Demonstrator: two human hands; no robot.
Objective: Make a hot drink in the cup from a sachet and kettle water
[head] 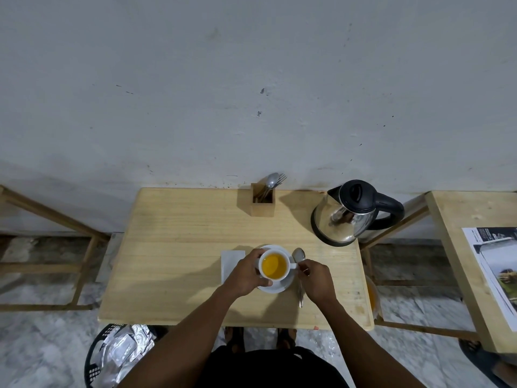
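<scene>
A white cup (274,266) full of orange-yellow liquid stands on a white saucer (275,288) near the front middle of the wooden table (181,261). My left hand (246,273) wraps around the cup's left side. My right hand (316,277) is at the cup's handle, fingers closed on it. A metal spoon (299,256) lies just right of the saucer, partly under my right hand. The steel kettle (349,214) with a black lid and handle stands at the back right of the table. No sachet is seen on the table.
A white napkin (230,261) lies left of the saucer. A wooden cutlery holder (263,203) with a spoon and fork stands at the back edge. A black basket (112,357) of silver sachets sits on the floor, front left. Another table (458,247) with a printed sheet stands right.
</scene>
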